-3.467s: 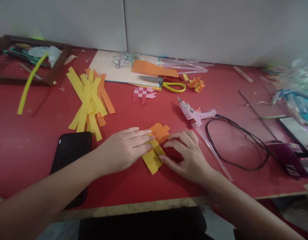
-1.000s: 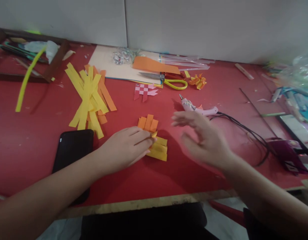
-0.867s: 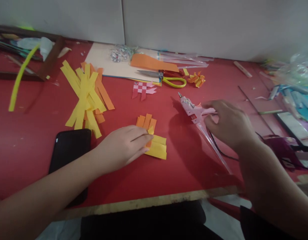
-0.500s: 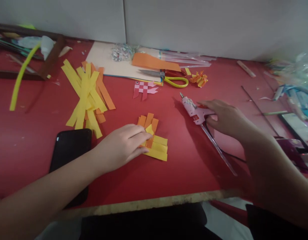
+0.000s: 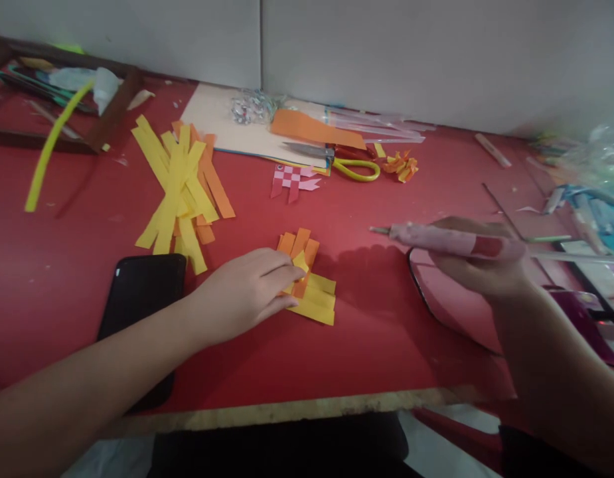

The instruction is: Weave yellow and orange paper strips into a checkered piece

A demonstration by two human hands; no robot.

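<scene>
My left hand (image 5: 259, 285) presses on a woven piece of orange and yellow paper strips (image 5: 314, 295), with the fingertips pinching a folded yellow end near its middle. Part of the weave is hidden beneath the fingers. To the right, my right hand (image 5: 478, 265) grips a pink glue gun (image 5: 436, 239) above the table, its metal nozzle aimed left toward the weave but apart from it. A clear glue stick (image 5: 575, 256) sticks out of the gun's back. Beyond the weave lies a small pink and red checkered paper fish (image 5: 291, 179).
Loose yellow paper strips (image 5: 174, 192) lie in a pile at the left, near a black phone (image 5: 142, 292) under my left forearm. Yellow-handled scissors (image 5: 356, 169) and crumpled orange paper (image 5: 402, 166) lie farther back. A brown wooden frame (image 5: 115, 109) is at the far left.
My right hand has picked the glue gun up off the table and turned it so the nozzle points left. The left hand stays on the woven paper. The view has shifted slightly.
</scene>
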